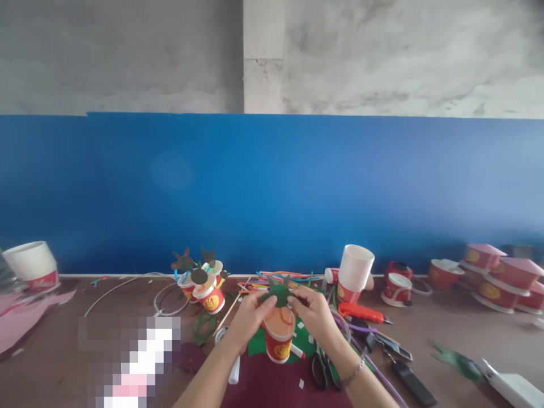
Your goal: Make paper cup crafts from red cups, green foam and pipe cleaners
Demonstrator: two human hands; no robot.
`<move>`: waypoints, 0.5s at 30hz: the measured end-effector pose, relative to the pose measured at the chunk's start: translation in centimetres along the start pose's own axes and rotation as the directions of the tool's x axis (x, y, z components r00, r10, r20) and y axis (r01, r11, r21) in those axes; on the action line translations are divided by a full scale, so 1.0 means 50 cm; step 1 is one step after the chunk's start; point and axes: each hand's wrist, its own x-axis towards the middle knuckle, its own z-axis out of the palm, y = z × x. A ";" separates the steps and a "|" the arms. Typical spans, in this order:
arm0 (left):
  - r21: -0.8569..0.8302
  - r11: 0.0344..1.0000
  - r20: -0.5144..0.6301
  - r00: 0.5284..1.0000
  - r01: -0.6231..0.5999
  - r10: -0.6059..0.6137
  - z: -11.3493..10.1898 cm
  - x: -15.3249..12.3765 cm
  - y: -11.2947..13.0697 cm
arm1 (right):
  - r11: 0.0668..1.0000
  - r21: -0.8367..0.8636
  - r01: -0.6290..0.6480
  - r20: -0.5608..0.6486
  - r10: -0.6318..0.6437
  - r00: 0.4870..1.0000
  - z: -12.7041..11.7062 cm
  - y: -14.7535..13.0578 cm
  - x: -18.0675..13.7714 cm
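My left hand [250,316] and my right hand [313,315] are both closed around a green paper cut-out with leaf points [279,293], pinching it from either side. The cut-out sits on the top of an upside-down red and white paper cup [278,335] held between my hands above the table. Under the cup lie a green felt sheet [304,339] and a dark red sheet [272,385]. Black-handled scissors [322,368] lie just below my right wrist.
A group of decorated small cups [204,286] stands to the left, a tall white cup [355,272] to the right, with a red cutter [361,311] beside it. More red cups [501,280] are stacked far right. Coloured straws [280,277], white wire [127,286] and pink paper [21,317] lie about.
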 end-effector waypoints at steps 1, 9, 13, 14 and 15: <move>0.021 1.000 -0.033 0.999 -0.020 0.021 -0.002 0.002 -0.002 | 1.000 0.001 -0.002 -0.016 0.002 1.000 -0.001 0.001 0.000; 0.130 0.988 -0.194 0.975 -0.083 0.108 -0.006 0.009 -0.024 | 0.999 -0.012 0.035 -0.002 -0.035 0.999 -0.002 -0.003 0.000; 0.071 0.995 -0.248 0.965 -0.067 0.083 -0.009 0.011 -0.031 | 1.000 0.019 0.013 0.033 -0.013 0.999 0.003 0.000 0.002; 0.060 0.996 -0.267 0.961 -0.063 0.077 -0.011 0.012 -0.032 | 0.999 0.034 0.001 0.043 -0.002 0.999 0.004 0.001 0.003; 0.051 0.997 -0.282 0.957 -0.062 0.074 -0.013 0.013 -0.034 | 0.999 0.049 -0.009 0.049 0.006 0.999 0.005 0.001 0.003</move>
